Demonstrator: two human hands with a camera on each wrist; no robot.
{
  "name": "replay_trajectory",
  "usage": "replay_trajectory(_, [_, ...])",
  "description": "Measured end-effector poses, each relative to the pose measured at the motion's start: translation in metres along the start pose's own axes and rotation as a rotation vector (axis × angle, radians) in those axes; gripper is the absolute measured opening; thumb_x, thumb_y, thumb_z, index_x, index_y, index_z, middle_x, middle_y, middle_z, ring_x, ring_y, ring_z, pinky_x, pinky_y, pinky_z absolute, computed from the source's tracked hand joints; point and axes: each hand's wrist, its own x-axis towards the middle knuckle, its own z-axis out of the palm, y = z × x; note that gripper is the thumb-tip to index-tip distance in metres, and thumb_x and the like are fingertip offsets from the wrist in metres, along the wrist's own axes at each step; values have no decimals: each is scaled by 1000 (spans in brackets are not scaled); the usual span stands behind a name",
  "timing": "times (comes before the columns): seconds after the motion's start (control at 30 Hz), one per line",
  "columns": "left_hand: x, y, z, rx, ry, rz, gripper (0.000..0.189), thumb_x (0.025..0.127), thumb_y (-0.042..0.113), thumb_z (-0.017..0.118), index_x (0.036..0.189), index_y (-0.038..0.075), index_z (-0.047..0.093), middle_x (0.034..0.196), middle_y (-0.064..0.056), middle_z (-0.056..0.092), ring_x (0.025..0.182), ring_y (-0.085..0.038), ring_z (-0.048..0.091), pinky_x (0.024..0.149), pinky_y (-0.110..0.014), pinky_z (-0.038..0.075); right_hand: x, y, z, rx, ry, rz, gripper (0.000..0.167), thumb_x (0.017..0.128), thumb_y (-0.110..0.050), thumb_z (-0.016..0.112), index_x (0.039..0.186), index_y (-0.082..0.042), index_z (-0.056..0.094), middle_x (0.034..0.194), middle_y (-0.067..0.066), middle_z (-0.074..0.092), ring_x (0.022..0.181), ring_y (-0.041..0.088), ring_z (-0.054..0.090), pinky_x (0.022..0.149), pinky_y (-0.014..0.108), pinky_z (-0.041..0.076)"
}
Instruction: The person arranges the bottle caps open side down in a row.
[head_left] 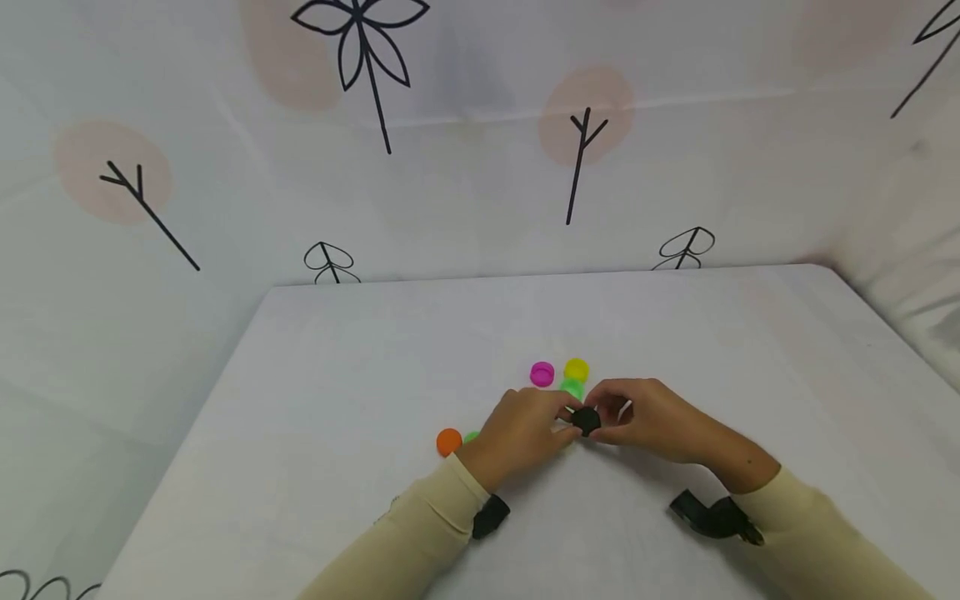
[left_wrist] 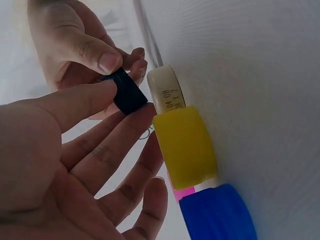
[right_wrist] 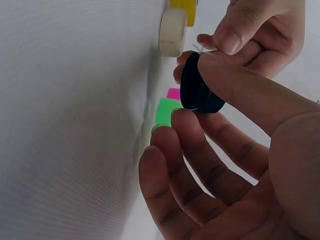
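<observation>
A black bottle cap [head_left: 586, 421] is up between both hands, over the middle of the table. My left hand [head_left: 521, 429] pinches it from the left with thumb and fingertips, the other fingers loosely bent. From the other side, the thumb and fingers of my right hand [head_left: 656, 421] grip the same cap. Close beside the left fingers, in the left wrist view, stand a white cap [left_wrist: 162, 87] with printed letters, a yellow cap [left_wrist: 185, 147] and a blue cap [left_wrist: 220, 215]. The left hand hides most of this row in the head view.
Beyond the hands lie a pink cap [head_left: 542, 374], another yellow cap [head_left: 576, 370] and a light green cap [head_left: 572, 387]. An orange cap [head_left: 449, 442] and a partly covered green cap [head_left: 471, 436] sit left of the left hand. A white cloth covers the table [head_left: 300, 400]; patterned fabric [head_left: 465, 192] hangs behind.
</observation>
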Motion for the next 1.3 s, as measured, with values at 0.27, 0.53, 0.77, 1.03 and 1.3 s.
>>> replay_trajectory(0.27, [0,0,2,39,-23,48,31,92,26,73,121,17,73,99,9,77,90,-9,66,84,-24,50,0,-2,-2,-10,-45,11,27,82,-18,83,103,-11,68,80,-5,59,77,6,56,72,22,54])
replay_trajectory(0.53, [-2,2,1,40,-70,43,33,91,29,74,123,19,72,96,9,77,79,-6,56,76,-19,45,0,0,-3,0,-96,35,28,82,-18,82,104,-11,67,81,-5,60,76,5,56,67,21,51])
replay_trajectory(0.77, [-2,2,1,39,-85,53,33,92,28,73,123,19,72,89,11,74,72,-3,54,72,-18,44,2,3,-1,-6,-108,54,29,81,-15,83,104,-11,66,81,-4,61,75,7,56,66,21,51])
replay_trajectory(1.03, [-3,4,1,21,-97,46,30,92,27,74,122,19,73,92,9,74,78,-7,54,69,-17,42,2,3,1,-38,-107,51,28,80,-11,82,103,-12,65,79,-4,59,74,7,54,64,21,49])
replay_trajectory(1.3, [-2,3,1,47,-91,72,30,92,26,74,120,18,74,103,6,76,84,-8,59,76,-20,47,2,2,3,-51,-108,39,28,80,-11,82,103,-11,65,79,-4,58,73,7,53,64,21,49])
